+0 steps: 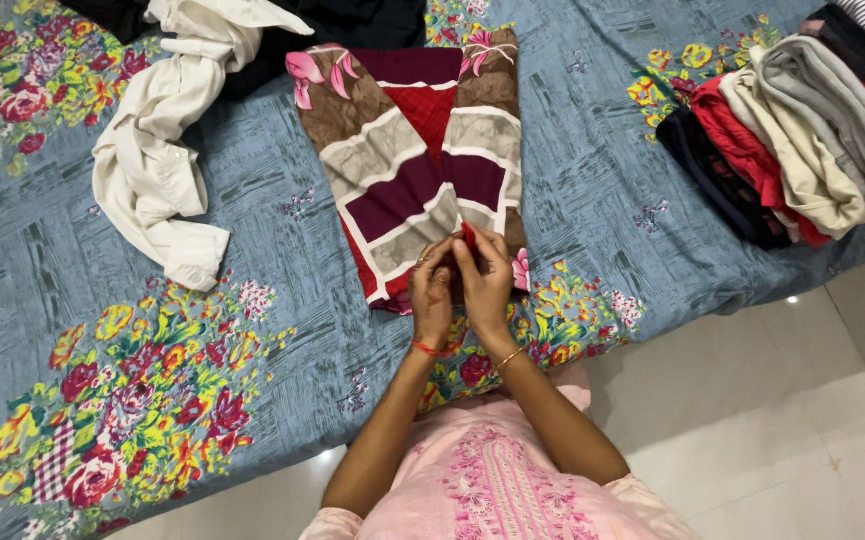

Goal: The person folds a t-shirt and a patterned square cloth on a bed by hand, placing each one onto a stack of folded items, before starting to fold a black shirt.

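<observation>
A folded patterned cloth in brown, maroon, red and cream, with pink flowers, lies on the blue floral bedsheet. My left hand and my right hand are pressed close together at the cloth's near edge. Both pinch a red fold of the cloth between their fingertips. A red thread circles my left wrist and a thin bangle my right.
A crumpled cream shirt lies at the left of the bed. Dark clothes sit at the far edge. A stack of folded garments in red, cream, grey and black rests at the right. A white tiled floor is beside the bed.
</observation>
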